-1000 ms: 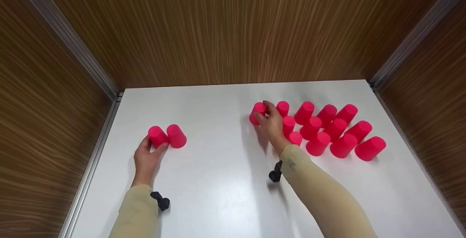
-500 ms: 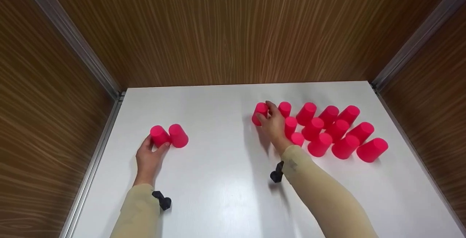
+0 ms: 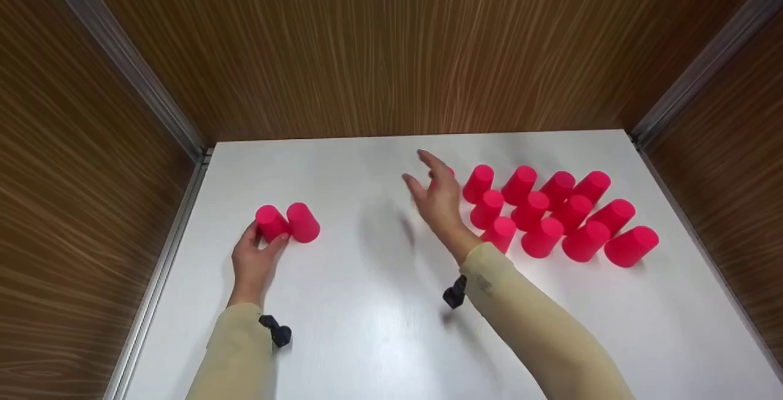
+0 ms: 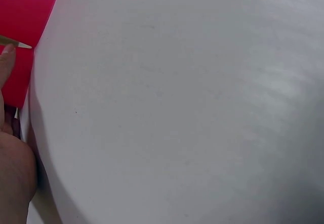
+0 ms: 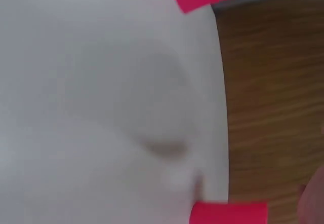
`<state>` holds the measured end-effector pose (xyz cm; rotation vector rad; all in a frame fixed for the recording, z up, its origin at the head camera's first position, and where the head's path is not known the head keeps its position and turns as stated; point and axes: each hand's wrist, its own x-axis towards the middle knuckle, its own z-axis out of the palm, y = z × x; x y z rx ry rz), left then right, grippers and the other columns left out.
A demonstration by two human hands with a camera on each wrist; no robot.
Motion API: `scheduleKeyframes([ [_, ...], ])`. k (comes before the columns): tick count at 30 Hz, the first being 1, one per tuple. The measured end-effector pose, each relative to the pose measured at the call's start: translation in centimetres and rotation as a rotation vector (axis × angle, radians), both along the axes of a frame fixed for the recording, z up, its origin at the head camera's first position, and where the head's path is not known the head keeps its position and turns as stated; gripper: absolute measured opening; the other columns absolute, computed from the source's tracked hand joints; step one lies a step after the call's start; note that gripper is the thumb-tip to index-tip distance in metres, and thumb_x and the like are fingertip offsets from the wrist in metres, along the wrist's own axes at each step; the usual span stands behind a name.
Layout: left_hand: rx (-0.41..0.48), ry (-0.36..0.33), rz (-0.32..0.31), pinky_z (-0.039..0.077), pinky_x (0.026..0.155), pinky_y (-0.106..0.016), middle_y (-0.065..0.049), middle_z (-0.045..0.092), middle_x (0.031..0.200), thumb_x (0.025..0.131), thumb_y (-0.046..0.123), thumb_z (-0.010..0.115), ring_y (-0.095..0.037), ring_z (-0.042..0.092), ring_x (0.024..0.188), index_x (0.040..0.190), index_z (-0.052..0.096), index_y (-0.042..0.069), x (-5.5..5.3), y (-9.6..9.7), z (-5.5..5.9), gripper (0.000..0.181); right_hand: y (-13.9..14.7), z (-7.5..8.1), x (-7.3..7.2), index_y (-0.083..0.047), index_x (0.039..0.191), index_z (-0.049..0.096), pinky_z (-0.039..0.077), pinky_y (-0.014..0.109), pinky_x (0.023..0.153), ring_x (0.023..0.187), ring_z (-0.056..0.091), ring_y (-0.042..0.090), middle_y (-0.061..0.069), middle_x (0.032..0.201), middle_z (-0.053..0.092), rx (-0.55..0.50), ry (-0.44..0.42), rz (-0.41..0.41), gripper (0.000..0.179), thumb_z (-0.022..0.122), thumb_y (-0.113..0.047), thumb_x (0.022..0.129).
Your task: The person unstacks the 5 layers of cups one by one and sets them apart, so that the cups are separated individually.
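My left hand point(image 3: 252, 265) grips an upside-down pink cup point(image 3: 272, 224) at the table's left, thumb on its near side. Against that cup's right side stands a second pink cup point(image 3: 303, 224); in the left wrist view this second cup point(image 4: 25, 13) shows at the top left corner. Toward the right, my right hand point(image 3: 441, 201) is raised with fingers spread and holds nothing. Partly hidden behind its fingers is another pink cup point(image 3: 451, 174). A pink cup point(image 5: 230, 214) also appears at the bottom of the right wrist view, beside part of the right hand point(image 5: 313, 198).
Several more upside-down pink cups point(image 3: 542, 238) stand close together in rows right of the right hand. Brown wood-grain panels point(image 3: 391, 51) wall the white table point(image 3: 361, 314) at the back and both sides.
The right hand has let go of the pink cup it held, spread its fingers and shifted a little left and up. The left hand still grips its cup.
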<state>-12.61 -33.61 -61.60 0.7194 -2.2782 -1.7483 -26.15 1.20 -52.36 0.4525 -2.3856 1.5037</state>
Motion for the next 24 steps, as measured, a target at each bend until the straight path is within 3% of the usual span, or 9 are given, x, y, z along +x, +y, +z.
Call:
scheduleKeyframes([
  [3, 0.005, 0.004, 0.005, 0.031, 0.126, -0.041, -0.012, 0.038, 0.169, 0.098, 0.022, 0.08, -0.028, 0.031, 0.158, 0.166, 0.038, 0.011, 0.2, -0.2, 0.1, 0.081, -3.0, 0.2, 0.6, -0.001, 0.144, 0.061, 0.054, 0.05, 0.107, 0.131, 0.062, 0.031, 0.018, 0.141, 0.066, -0.053, 0.022, 0.115, 0.054, 0.082, -0.015, 0.095],
  [9, -0.003, -0.015, 0.022, 0.032, 0.126, -0.039, -0.009, 0.038, 0.169, 0.098, 0.024, 0.08, -0.026, 0.03, 0.158, 0.166, 0.037, 0.014, 0.9, -0.3, 0.6, 0.082, -9.2, -0.2, 2.7, -0.007, 0.147, 0.061, 0.054, 0.041, 0.108, 0.133, 0.06, 0.025, 0.011, 0.145, 0.065, -0.019, -0.153, 0.266, 0.056, 0.082, -0.018, 0.096],
  [16, -0.008, -0.048, 0.017, 0.035, 0.125, -0.042, -0.006, 0.036, 0.171, 0.097, 0.029, 0.081, -0.026, 0.027, 0.16, 0.168, 0.035, 0.019, 1.0, -0.1, 0.7, 0.085, -14.5, -1.7, 5.0, -0.015, 0.152, 0.058, 0.05, 0.033, 0.112, 0.139, 0.056, 0.02, 0.002, 0.151, 0.061, 0.047, -0.341, 0.32, 0.059, 0.08, -0.02, 0.098],
  [24, -0.012, -0.033, 0.024, 0.033, 0.125, -0.039, -0.009, 0.036, 0.17, 0.098, 0.027, 0.08, -0.027, 0.028, 0.159, 0.167, 0.035, 0.014, 0.7, -0.3, 0.4, 0.083, -17.4, -3.1, 5.8, -0.012, 0.153, 0.057, 0.048, 0.033, 0.114, 0.141, 0.055, 0.027, 0.007, 0.152, 0.059, 0.084, -0.373, 0.379, 0.06, 0.08, -0.02, 0.098],
])
